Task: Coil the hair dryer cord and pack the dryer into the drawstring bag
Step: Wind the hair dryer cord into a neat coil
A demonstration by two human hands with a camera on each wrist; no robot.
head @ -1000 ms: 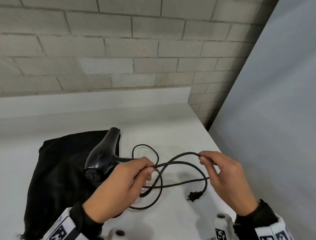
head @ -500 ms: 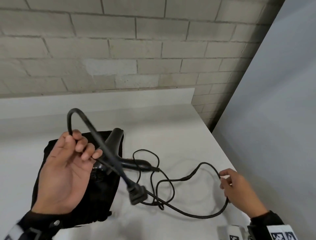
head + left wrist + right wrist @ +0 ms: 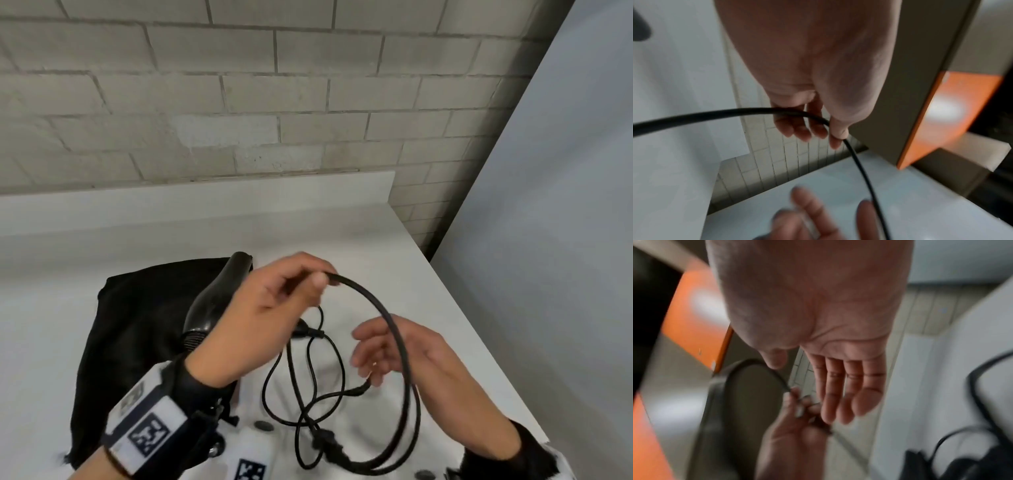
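cord (image 3: pixel 387 308) pinched high in the left hand (image 3: pixel 270 308) arcs past the slack-fingered, empty right hand (image 3: pixel 400 353), just right of the dryer (image 3: pixel 209 305) lying on the bag (image 3: pixel 137 325), so crossed strands beneath could knot if pulled.

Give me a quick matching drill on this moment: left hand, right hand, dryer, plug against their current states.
Things:
1. left hand
2. right hand
3. dryer
4. plug

States:
A. lies on the black bag
B. pinches the cord, raised in a loop
C. lies on the white counter, near the front edge
D. open, fingers straight, beside the loop

Pairs: 1-B, 2-D, 3-A, 4-C
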